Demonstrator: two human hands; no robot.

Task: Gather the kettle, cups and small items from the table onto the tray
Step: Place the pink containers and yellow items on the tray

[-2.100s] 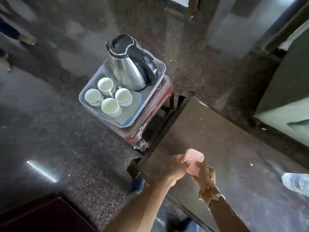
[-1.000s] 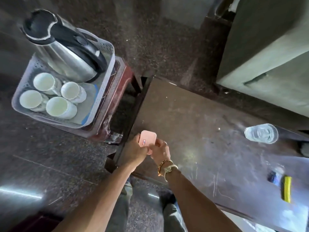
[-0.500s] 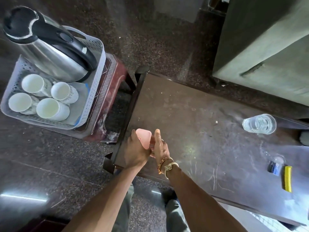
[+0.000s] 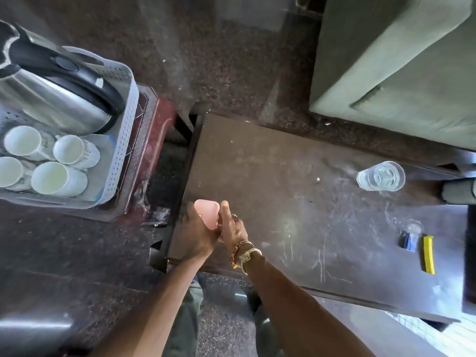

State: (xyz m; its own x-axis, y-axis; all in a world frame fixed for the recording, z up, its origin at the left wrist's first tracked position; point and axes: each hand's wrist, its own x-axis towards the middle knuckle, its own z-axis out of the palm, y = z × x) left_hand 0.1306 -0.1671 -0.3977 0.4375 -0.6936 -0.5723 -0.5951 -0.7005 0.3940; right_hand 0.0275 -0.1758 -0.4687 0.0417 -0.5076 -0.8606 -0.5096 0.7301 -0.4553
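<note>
A small pink case is held between both my hands above the left end of the dark table. My left hand grips it from the left. On its right side my right hand pinches it with a finger raised along its edge. At the left, the grey perforated tray stands on a red stool. It holds the steel kettle with a black handle and several white cups.
On the table's right part stand a clear glass, a small blue item and a yellow item. A grey-green sofa fills the upper right. A dark gap separates stool and table.
The camera view has shifted right, pushing the tray toward the left edge. The pink case has tilted more upright between my hands, which stay at the table's left end.
</note>
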